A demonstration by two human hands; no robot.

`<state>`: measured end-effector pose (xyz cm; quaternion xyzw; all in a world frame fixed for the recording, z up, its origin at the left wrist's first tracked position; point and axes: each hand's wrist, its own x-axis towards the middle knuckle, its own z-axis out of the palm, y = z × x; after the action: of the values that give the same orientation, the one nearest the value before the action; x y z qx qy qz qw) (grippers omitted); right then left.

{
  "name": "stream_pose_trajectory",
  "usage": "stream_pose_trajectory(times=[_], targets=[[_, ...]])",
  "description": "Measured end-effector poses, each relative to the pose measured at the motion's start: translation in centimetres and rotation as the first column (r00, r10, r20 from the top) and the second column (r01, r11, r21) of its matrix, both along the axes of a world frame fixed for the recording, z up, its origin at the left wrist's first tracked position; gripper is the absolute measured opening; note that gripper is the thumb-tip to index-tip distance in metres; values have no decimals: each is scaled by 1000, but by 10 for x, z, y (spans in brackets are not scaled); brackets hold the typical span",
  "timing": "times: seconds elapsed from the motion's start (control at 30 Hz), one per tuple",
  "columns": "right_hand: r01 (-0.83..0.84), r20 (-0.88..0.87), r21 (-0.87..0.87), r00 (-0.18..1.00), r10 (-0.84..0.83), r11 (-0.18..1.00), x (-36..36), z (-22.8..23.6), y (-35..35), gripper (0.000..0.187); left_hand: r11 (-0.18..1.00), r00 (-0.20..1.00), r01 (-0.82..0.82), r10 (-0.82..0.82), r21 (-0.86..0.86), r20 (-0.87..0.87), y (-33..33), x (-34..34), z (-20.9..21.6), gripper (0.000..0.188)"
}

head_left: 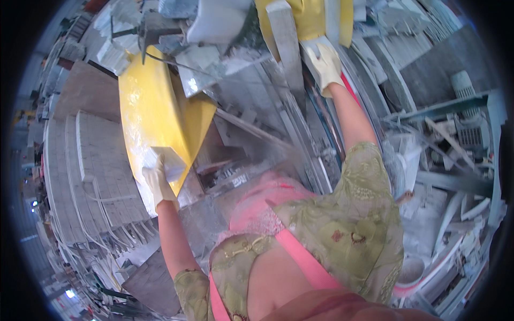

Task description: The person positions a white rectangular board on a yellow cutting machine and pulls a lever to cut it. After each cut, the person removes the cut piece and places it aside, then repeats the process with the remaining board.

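My left hand, in a cream rubber glove, is closed around the near edge of a small white block. That block sits against the lower end of a bent yellow sheet, glossy and smeared with white near the bottom. Farther off to the right, my right hand, gloved alike, grips a pale grey block with its fingers over the top. Just beyond it hangs a second yellow sheet. A long grey bar stands left of the right hand. The undersides of both blocks are hidden.
Stacked pale slabs fill the left side. Metal rails run between my arms. At right are a green-edged frame and a white plastic basket. A thin dark rod crosses above the left yellow sheet.
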<state>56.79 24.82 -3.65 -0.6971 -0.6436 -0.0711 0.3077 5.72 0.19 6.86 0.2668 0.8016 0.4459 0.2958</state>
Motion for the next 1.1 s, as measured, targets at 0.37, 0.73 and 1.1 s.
stream_pose_trajectory(times=[0.37,0.73,1.1], targets=[[68,319,-99,947,-33,993,21,-40,22,68,995,992,-2,14,98,-123,10,-30,-32,80],[-134,340,-203,919,198,970,57,-17,-117,48,998,991,58,-54,33,-126,1,0,-5,77],[24,248,-322,967,60,946,38,-8,-14,60,998,998,-52,51,42,37,-3,14,3,76]])
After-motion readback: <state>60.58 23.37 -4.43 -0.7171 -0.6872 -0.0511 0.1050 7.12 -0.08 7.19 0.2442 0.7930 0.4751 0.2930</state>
